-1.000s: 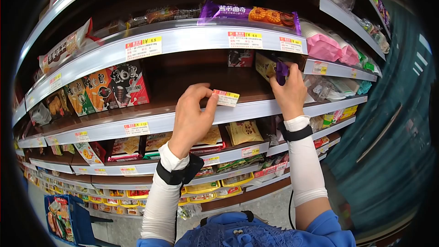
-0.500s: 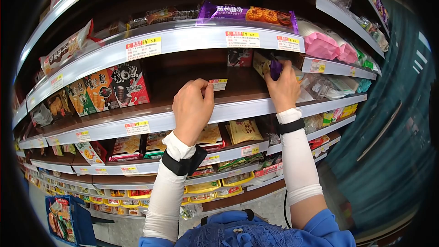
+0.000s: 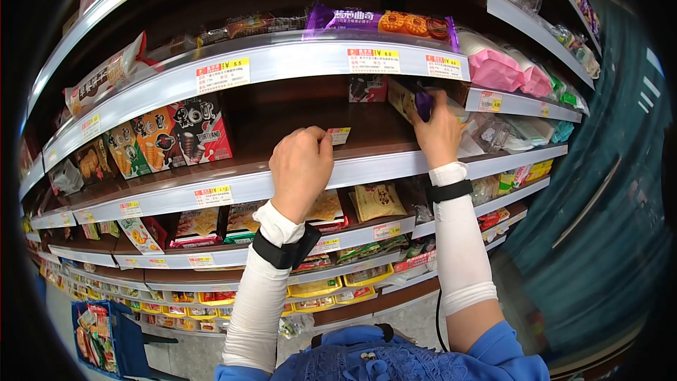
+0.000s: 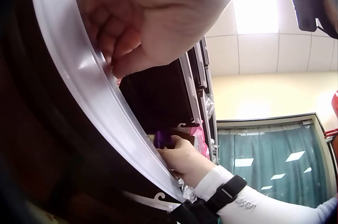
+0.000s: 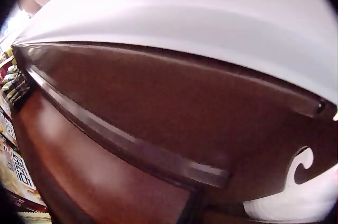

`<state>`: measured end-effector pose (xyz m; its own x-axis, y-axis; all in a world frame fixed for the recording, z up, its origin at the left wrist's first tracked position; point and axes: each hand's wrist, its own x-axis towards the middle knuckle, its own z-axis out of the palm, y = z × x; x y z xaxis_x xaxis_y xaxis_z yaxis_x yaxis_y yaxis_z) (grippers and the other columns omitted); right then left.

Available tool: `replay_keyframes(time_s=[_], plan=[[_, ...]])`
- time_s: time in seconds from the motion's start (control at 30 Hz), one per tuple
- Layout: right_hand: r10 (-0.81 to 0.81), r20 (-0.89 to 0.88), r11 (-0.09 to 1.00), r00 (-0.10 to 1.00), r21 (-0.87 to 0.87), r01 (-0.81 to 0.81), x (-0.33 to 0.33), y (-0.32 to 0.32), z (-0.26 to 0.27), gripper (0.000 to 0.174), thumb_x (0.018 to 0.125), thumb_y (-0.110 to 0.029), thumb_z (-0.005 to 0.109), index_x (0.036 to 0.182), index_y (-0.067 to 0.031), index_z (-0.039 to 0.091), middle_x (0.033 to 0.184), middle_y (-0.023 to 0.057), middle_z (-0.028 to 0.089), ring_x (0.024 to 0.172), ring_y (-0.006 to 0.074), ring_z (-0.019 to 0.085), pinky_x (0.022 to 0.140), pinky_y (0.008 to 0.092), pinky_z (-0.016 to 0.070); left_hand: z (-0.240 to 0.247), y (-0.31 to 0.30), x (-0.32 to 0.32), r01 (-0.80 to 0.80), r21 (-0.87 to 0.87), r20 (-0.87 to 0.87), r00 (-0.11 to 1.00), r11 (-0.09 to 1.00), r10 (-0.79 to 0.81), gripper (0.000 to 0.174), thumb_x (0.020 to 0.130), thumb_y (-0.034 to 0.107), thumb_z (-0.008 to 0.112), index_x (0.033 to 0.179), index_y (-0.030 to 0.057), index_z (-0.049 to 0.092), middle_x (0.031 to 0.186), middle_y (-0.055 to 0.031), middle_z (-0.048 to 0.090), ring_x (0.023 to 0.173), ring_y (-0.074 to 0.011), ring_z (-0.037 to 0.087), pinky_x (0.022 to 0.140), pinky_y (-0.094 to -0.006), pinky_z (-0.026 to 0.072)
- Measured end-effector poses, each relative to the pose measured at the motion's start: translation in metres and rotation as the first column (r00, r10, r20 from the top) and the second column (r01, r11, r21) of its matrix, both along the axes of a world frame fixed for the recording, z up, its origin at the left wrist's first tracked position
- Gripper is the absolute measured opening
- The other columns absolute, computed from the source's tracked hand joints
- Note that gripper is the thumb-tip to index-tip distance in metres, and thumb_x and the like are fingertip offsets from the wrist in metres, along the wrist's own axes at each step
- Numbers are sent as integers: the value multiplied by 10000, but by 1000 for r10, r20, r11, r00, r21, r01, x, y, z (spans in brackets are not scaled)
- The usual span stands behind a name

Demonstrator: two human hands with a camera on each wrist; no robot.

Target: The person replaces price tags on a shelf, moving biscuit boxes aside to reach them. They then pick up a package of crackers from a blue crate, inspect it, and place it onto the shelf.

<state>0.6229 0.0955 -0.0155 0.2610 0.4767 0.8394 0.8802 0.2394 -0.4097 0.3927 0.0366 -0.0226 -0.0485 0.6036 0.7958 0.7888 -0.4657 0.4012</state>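
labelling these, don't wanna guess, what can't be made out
Head view: part of the purple packet, covered by the right hand.
Head view: print on the price tag at the left hand, too small.
Left wrist view: most of the price tag, behind the shelf edge.
Right wrist view: purple packet, outside frame or behind the shelf edge.

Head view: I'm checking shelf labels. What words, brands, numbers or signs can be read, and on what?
"酱芯曲奇": purple cookie packet
"PORTLAND": red-sided box
"黑白配": same box, orange box
"¥ 5.5": price label above the red-sided box
"¥ 6.0": label below the packet
Too small or blurred: tag at the left hand, remaining print.
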Motion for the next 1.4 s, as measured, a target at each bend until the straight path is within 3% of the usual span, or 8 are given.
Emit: replay_keyframes(time_s=[0.63,0.77,0.83,0.97,1.13,1.4], plan=[[233,-48,972,971,43,-231,-1,-31,-5,373,743,-177,699,1049,-72,513,914,184,640,845,393,606,706,445,464,0,1,1,-9,-5,-66,998,1000,8,200,821,190,598,797,13,689,763,-180,653,728,-356,629,670,-416,493],[205,-103,979,973,18,-204,1,-33,-2,371,747,-172,695,1054,-71,513,913,180,641,838,388,608,705,444,464,1,-1,0,1,-8,-63,998,1000,-2,199,821,188,596,804,13,689,768,-182,654,729,-356,630,674,-414,494],[113,-54,991,992,79,-108,3,-26,-3,375,747,-178,695,1059,-72,515,909,185,640,839,393,606,708,449,466,2,-1,0,4,-11,-65,998,1000,-4,200,822,188,595,810,12,689,772,-185,655,735,-355,631,675,-412,494],[92,-40,990,995,108,-87,3,-15,1,383,744,-185,697,1061,-69,515,914,198,637,843,403,605,712,458,467,2,-2,0,7,-19,-68,998,1000,-8,198,822,186,596,812,11,689,773,-186,655,742,-353,632,678,-411,494],[49,-22,999,999,-18,-50,0,-2,5,393,723,-170,712,1049,-64,518,899,217,639,848,427,601,719,483,462,0,-2,0,10,-18,-68,998,1000,-11,190,818,177,599,806,9,686,763,-182,653,745,-350,629,683,-413,493],[129,-88,988,988,-72,-136,-1,-2,5,431,712,-192,731,1071,-81,521,909,219,648,843,428,610,729,469,471,-1,-2,-1,30,-24,-58,998,999,-31,135,791,136,613,794,18,678,780,-163,648,768,-339,612,703,-422,492]])
